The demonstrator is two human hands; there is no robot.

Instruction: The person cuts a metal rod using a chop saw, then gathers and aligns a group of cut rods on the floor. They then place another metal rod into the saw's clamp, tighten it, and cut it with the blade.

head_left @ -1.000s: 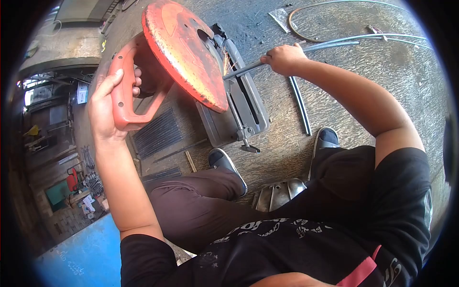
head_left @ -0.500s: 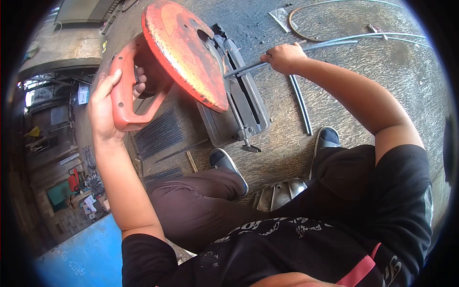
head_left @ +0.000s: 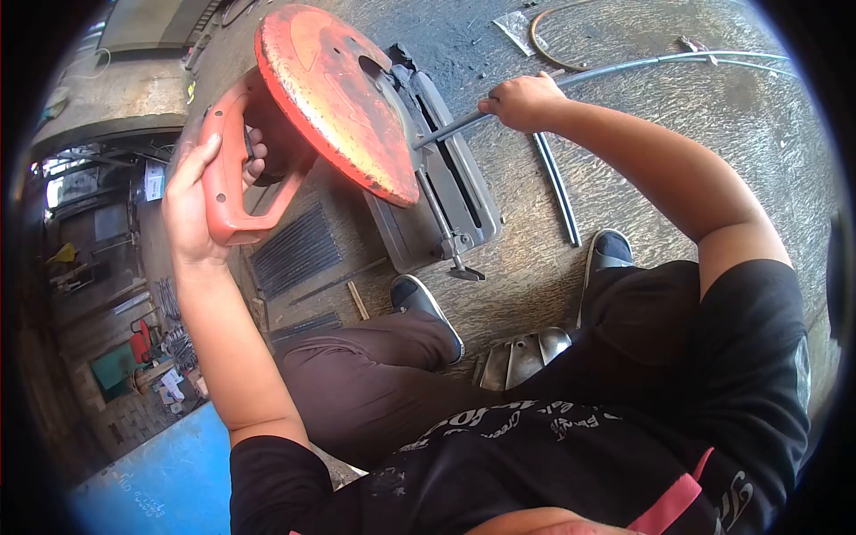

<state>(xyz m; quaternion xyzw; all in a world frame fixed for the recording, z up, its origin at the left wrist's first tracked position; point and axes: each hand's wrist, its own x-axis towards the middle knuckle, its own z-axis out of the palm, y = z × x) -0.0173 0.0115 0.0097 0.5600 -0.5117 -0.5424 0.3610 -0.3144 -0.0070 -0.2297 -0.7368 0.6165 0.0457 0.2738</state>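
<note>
My left hand is wrapped round the red D-shaped handle of a cut-off saw, at the left of the head view. The saw's worn orange-red blade guard hides most of the disc. Under it lies the grey saw base with a clamp screw. My right hand, to the right of the base, is closed round thin grey metal rods. Their near end reaches the guard's lower edge, and their long part runs off to the right. The cutting point is partly hidden by the guard.
A short metal bar lies on the floor right of the base. Cut dark rods lie in a row to its left. A brown hose curves at the back. My shoes are close to the base. A blue panel stands lower left.
The loose rod end that showed right of my right hand is no longer visible, and the rods now run closely together. Both hands keep their holds; the view has shifted slightly.
</note>
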